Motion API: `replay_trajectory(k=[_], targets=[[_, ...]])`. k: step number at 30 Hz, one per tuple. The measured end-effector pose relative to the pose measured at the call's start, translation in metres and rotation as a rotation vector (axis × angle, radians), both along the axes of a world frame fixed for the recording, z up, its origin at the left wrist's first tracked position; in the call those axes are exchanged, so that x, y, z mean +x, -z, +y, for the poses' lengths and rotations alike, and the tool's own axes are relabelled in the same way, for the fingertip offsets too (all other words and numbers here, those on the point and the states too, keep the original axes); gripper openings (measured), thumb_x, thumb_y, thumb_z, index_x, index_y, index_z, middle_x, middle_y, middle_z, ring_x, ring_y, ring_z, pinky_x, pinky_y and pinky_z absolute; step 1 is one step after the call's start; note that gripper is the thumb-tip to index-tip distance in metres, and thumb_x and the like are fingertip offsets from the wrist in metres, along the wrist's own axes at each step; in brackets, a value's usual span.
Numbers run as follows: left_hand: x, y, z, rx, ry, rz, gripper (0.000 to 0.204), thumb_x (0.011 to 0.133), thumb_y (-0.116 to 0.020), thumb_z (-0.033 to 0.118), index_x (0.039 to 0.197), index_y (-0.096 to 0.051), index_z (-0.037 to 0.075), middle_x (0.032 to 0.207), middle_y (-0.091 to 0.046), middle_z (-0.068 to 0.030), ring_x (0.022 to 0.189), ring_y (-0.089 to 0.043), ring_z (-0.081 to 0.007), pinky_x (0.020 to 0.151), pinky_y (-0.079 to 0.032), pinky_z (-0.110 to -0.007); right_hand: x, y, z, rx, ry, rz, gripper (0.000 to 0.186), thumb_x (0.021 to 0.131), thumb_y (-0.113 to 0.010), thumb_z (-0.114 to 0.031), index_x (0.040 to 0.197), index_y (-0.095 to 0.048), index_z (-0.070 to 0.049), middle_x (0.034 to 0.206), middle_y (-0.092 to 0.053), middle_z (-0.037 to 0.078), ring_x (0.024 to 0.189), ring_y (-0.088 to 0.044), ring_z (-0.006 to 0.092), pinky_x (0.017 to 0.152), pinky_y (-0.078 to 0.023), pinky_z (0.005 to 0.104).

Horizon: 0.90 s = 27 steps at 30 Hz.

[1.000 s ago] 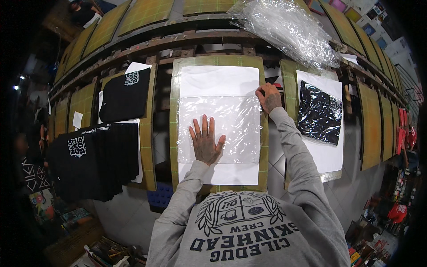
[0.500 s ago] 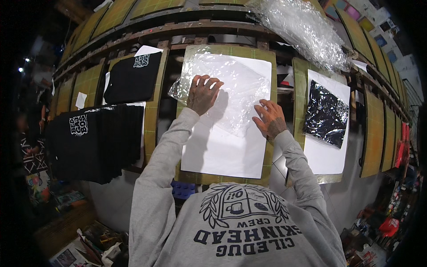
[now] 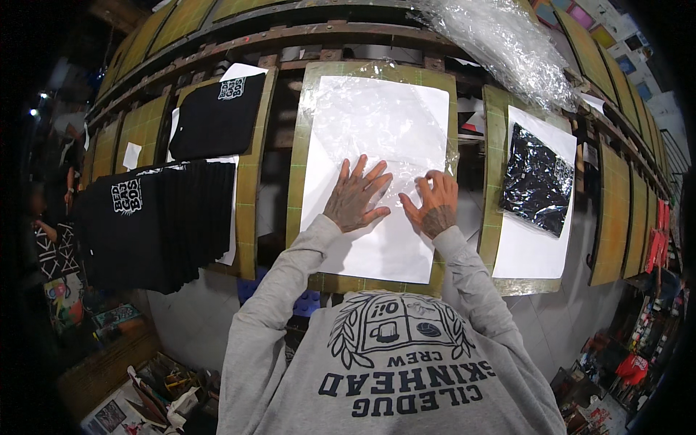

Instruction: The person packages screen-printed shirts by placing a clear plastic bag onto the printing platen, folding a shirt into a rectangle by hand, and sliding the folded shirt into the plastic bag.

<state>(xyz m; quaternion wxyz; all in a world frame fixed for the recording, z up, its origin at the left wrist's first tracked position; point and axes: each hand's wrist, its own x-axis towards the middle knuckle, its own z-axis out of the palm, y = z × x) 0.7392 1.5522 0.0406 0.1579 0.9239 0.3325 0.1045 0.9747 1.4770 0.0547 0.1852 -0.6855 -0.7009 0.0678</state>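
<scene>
A clear plastic bag (image 3: 373, 119) lies spread over a white sheet of paper (image 3: 384, 254) on the middle yellow-green board (image 3: 296, 181). My left hand (image 3: 357, 194) rests flat on the sheet at the bag's near edge, fingers spread. To its right, my right hand (image 3: 433, 201) touches the bag's near right part with bent fingers, the thumb apart from them. Neither hand grips anything that I can see. On the right board, a folded black garment in clear plastic (image 3: 538, 181) lies on another white sheet (image 3: 525, 257).
At the left stands a stack of folded black shirts (image 3: 156, 225) with a white print. Behind it, another folded black shirt (image 3: 217, 119) lies on a board. A heap of clear plastic bags (image 3: 500, 51) sits at the far right, over wooden rails (image 3: 312, 38).
My left hand has moved nearer and to the right, and its fingers have spread flat. The bag has shifted and turned, now lying squarer on the sheet. My right hand has barely moved.
</scene>
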Motion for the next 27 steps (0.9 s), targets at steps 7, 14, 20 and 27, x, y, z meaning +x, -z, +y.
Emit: replay_trajectory(k=[7,14,20,27], targets=[[-0.016,0.001,0.011,-0.012,0.074,0.093,0.097,0.088,-0.057,0.079,0.163,-0.032,0.023,0.173,-0.018,-0.0034,0.16,-0.006,-0.0347,0.13,-0.006,-0.056,0.041,-0.001,0.011,-0.219,-0.069,-0.096,0.089,0.084,-0.073,-0.063,0.161,-0.039,-0.032,0.171,-0.024,0.01,0.159,-0.019,0.0331,0.125,-0.014,0.0645],[-0.015,-0.003,0.014,-0.031,0.096,0.103,0.103,0.083,-0.062,0.081,0.164,-0.031,0.025,0.174,-0.016,-0.0026,0.161,-0.003,-0.0342,0.131,-0.005,-0.055,0.046,-0.011,0.013,-0.279,-0.091,-0.123,0.094,0.081,-0.074,-0.064,0.161,-0.038,-0.031,0.172,-0.024,0.01,0.159,-0.018,0.0335,0.124,-0.012,0.0677],[-0.02,-0.009,0.016,-0.113,0.078,0.054,0.099,0.082,-0.068,0.075,0.162,-0.035,0.026,0.173,-0.018,-0.0028,0.16,-0.005,-0.0355,0.131,-0.006,-0.056,0.063,-0.015,0.008,0.055,-0.11,0.157,0.076,0.08,-0.082,-0.043,0.147,-0.056,-0.019,0.154,-0.047,0.015,0.144,-0.043,0.0365,0.116,-0.033,0.0595],[-0.032,-0.013,0.01,0.132,0.06,-0.036,0.094,0.078,-0.078,0.069,0.156,-0.044,0.03,0.169,-0.027,-0.0029,0.159,-0.014,-0.0373,0.13,-0.017,-0.057,0.075,0.006,0.015,-0.204,0.475,0.489,0.049,0.083,-0.085,-0.038,0.115,-0.07,-0.003,0.107,-0.07,0.013,0.096,-0.067,0.0263,0.085,-0.054,0.0387]])
